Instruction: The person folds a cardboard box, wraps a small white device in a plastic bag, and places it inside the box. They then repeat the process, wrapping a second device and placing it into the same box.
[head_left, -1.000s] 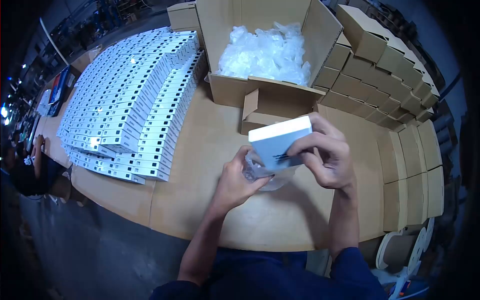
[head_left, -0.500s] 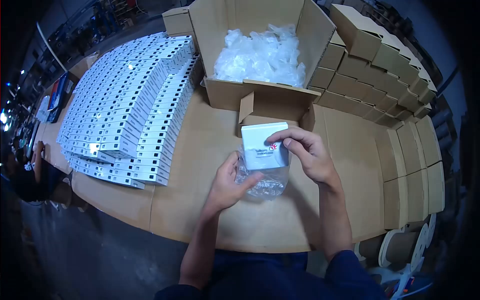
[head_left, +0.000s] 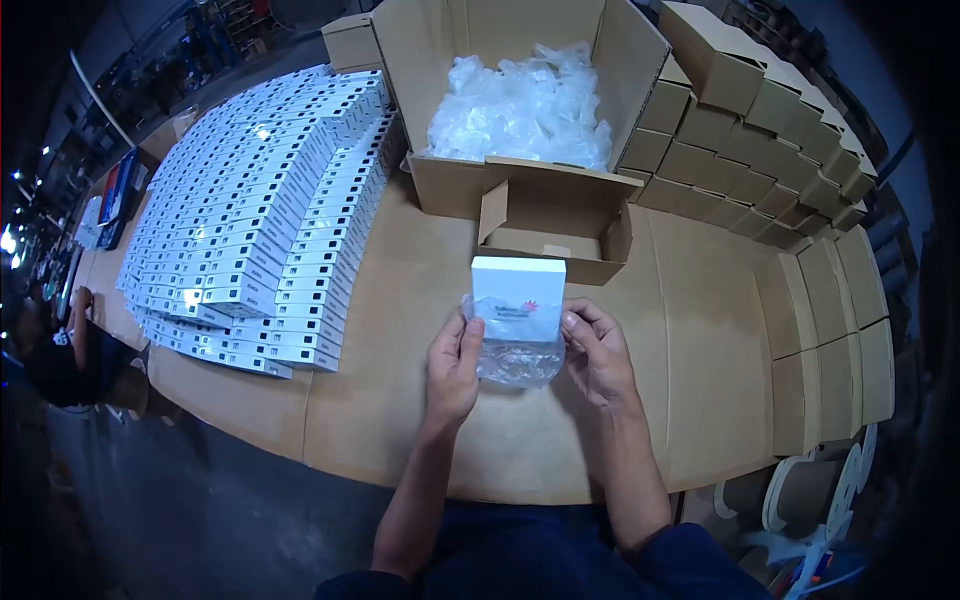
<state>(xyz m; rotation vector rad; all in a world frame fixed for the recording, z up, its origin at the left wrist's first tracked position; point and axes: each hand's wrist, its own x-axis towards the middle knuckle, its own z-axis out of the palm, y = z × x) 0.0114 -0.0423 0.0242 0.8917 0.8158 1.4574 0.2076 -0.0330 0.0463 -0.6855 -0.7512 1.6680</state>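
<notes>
A small white box point(head_left: 518, 275) with a red logo sits partly inside a clear plastic bag point(head_left: 520, 363), its upper end sticking out. My left hand point(head_left: 455, 365) grips the bag and box along the left side, thumb on the front. On the right side, my right hand point(head_left: 598, 350) pinches the bag's edge between thumb and fingers. Just beyond the white box stands an open cardboard box point(head_left: 560, 262), with a small pale piece on its floor.
Stacked white boxes point(head_left: 250, 200) cover the table's left. A large carton point(head_left: 450, 185) holding clear plastic bags point(head_left: 520, 110) stands at the back. Brown cardboard boxes point(head_left: 735, 150) are piled back right, with more open ones point(head_left: 825, 370) along the right edge. Another person point(head_left: 75, 345) is at far left.
The white box has slid deeper into the plastic bag. My right hand has moved from the box's front down to the bag's right edge, and my left hand has closed around the left side.
</notes>
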